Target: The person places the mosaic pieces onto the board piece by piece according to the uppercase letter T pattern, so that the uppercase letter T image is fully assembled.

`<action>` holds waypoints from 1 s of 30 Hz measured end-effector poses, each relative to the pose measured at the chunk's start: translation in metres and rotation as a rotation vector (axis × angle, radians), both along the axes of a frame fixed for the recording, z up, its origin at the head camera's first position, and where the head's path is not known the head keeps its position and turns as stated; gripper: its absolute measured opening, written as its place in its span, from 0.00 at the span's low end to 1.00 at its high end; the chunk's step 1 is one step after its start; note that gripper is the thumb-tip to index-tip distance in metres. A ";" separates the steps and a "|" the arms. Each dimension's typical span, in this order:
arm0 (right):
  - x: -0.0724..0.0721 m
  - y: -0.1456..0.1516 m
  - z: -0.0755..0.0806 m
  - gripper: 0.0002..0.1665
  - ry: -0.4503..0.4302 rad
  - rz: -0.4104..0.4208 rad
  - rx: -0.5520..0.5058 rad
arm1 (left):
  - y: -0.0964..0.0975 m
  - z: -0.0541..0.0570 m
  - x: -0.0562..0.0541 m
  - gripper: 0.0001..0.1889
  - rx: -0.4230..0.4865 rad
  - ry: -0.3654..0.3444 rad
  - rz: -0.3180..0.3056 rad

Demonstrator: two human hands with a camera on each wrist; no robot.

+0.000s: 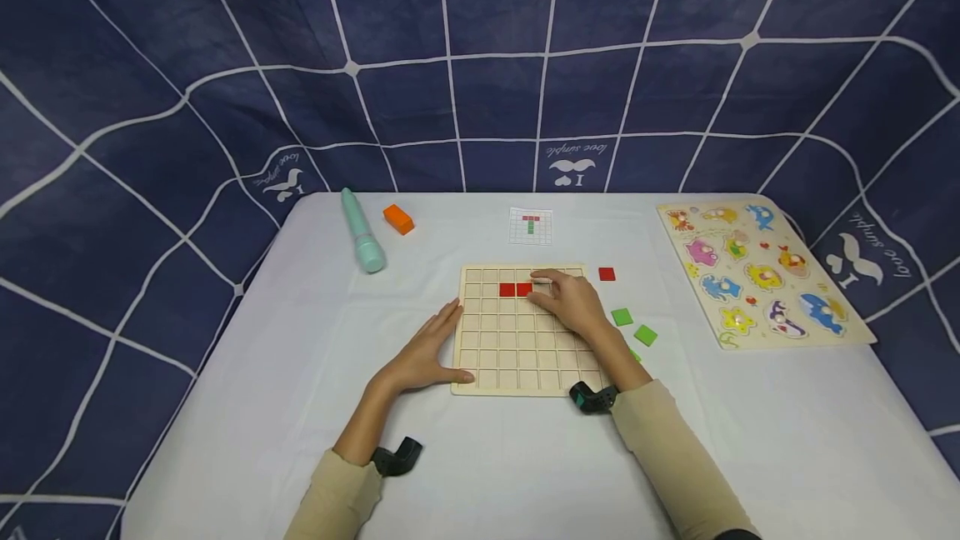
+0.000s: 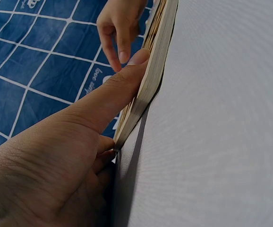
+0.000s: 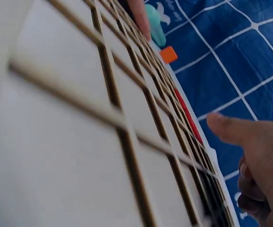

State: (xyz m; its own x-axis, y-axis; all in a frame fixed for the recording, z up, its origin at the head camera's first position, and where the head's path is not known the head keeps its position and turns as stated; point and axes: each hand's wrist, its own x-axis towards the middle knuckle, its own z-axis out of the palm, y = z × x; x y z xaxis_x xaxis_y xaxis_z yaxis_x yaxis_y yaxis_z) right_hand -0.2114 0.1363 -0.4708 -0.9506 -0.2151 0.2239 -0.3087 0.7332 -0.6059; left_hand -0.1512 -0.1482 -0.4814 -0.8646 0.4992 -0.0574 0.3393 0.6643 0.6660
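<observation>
A wooden grid board (image 1: 487, 359) lies on the white table, with two red square tiles (image 1: 507, 290) side by side in cells near its far edge. My left hand (image 1: 420, 357) rests along the board's left side, fingers extended; its thumb (image 2: 122, 82) lies on the near-left corner. Over the far right part of the board is my right hand (image 1: 573, 302). Its thumb and index finger stand apart beside the right-hand red tile, and no tile shows between them. In the right wrist view, the thumb (image 3: 231, 128) is extended and the other fingers are partly hidden.
Right of the board lie a loose red tile (image 1: 607, 274) and several green tiles (image 1: 622, 317), one partly hidden by my forearm. A pattern card (image 1: 517, 232) sits behind the board. An animal puzzle (image 1: 720, 261) lies right; a mint-green wand-shaped thing (image 1: 360, 232) and orange block (image 1: 398, 219) lie left.
</observation>
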 end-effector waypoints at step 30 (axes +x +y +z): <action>-0.006 0.111 -0.004 0.28 0.017 -0.158 0.046 | -0.002 -0.002 -0.001 0.62 -0.009 0.003 -0.011</action>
